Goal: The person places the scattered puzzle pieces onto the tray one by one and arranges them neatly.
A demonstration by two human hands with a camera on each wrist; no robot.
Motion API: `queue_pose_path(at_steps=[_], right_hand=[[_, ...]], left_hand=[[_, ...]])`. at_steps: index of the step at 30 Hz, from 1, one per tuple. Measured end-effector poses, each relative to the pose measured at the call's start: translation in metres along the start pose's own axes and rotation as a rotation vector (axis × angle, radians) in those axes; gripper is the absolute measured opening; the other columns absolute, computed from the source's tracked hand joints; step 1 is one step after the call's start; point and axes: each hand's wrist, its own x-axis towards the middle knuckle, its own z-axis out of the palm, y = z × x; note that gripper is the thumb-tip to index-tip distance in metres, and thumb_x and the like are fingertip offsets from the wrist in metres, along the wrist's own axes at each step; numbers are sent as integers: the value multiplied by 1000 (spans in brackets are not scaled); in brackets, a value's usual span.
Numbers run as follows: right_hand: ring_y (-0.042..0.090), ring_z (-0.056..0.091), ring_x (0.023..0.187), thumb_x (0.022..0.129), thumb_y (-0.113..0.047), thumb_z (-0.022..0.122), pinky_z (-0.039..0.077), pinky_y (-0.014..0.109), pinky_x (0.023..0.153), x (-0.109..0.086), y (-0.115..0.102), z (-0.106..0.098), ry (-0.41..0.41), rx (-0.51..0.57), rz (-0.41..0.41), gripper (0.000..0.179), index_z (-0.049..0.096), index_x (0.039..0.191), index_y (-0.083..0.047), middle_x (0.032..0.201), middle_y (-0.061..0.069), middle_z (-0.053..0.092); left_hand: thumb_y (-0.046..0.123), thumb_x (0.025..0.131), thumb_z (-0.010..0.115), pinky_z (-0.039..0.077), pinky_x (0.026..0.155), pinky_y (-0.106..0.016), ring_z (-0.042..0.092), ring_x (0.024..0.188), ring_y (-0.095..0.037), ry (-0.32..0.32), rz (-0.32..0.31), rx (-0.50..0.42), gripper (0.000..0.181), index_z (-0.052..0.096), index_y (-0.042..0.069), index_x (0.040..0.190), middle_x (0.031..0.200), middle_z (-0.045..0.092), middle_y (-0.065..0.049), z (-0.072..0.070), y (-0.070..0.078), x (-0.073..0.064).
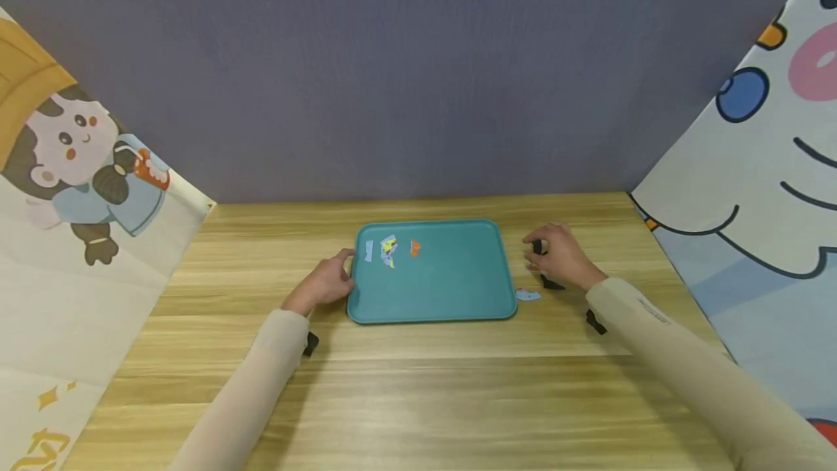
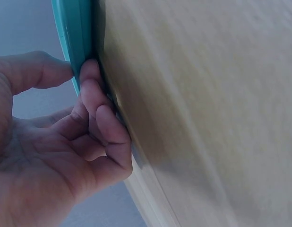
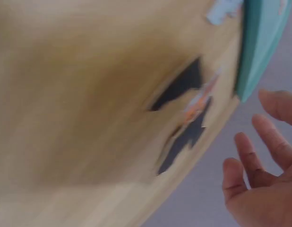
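A teal tray [image 1: 451,278] lies on the wooden table. My left hand [image 1: 328,283] grips its left edge; in the left wrist view the thumb is at the rim [image 2: 73,33] and the fingers curl against the edge's lower side. On the tray are a pale blue paper piece [image 1: 369,251], a yellow-and-blue torn one [image 1: 389,248] and a small orange one [image 1: 415,247]. To the right of the tray my right hand [image 1: 564,259] hovers with nothing in its loosely bent fingers. Close by lie black torn pieces [image 3: 183,85] and a piece with orange on it [image 3: 199,105].
Another pale blue piece [image 1: 528,295] lies just outside the tray's right edge. A black scrap [image 1: 596,322] is under the right forearm, and another [image 1: 311,344] beside the left wrist. A grey wall [image 1: 418,93] rises behind the table, with cartoon-printed panels on both sides.
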Motion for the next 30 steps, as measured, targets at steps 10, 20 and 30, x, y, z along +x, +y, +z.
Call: queue_pose_path(at_steps=[10, 20, 30], right_hand=[[30, 53, 81, 82, -19, 73, 34, 49, 87, -28, 10, 5, 15, -26, 100, 25, 69, 95, 2, 87, 14, 64], [28, 53, 79, 81, -15, 73, 40, 45, 74, -31, 13, 15, 30, -22, 149, 23, 67, 95, 2, 84, 12, 61], [28, 52, 75, 80, -14, 75, 42, 43, 67, -26, 11, 17, 46, -54, 179, 20, 67, 89, 2, 82, 13, 59]], left_hand=[[7, 85, 57, 48, 61, -33, 57, 67, -19, -6, -11, 8, 67, 28, 4, 145, 83, 62, -8, -1, 2, 0], [7, 84, 57, 48, 62, -34, 57, 68, -20, -5, -2, 20, 67, 28, 3, 145, 84, 61, -10, -2, 1, 0], [8, 85, 57, 48, 64, -35, 57, 70, -20, -3, 6, 18, 66, 28, 3, 144, 84, 61, -9, 1, -1, 0]])
